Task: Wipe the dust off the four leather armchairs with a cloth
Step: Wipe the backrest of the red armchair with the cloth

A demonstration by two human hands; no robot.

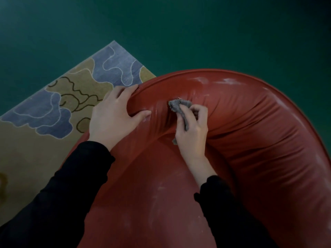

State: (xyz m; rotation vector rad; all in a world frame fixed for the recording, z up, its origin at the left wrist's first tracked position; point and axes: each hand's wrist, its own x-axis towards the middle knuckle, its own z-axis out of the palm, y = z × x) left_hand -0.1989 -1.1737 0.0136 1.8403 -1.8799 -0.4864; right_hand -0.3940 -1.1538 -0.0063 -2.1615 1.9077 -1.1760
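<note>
View from above, read from left to right. At far left, a patterned rug (53, 111) in tan and grey-blue patches with light and dark wavy outlines lies on a dark green floor (179, 33), one corner pointing toward the top of the frame. Next, a black sleeve (59, 190) leads up to the left hand (114, 117), which rests on the rolled upper edge of the red leather armchair (259, 140); its fingers (125, 90) are spread and curl over the outer side of the roll while the thumb (141, 114) presses into the inner side, pinching the leather into folds. Just right of the thumb, pale dust smears mark the leather. At centre, the grey cloth (179, 104) lies bunched against a crease of the padded roll, touching the leather. The right hand (192, 131) holds it, fingers curled together and clamped on the cloth, with a small tail of fabric showing below the palm. A second black sleeve (220, 203) covers the right forearm. Farther right, the armchair's padded back curves round, wrinkled, with whitish dust streaks along its top rim and on the seat near the lower centre
</note>
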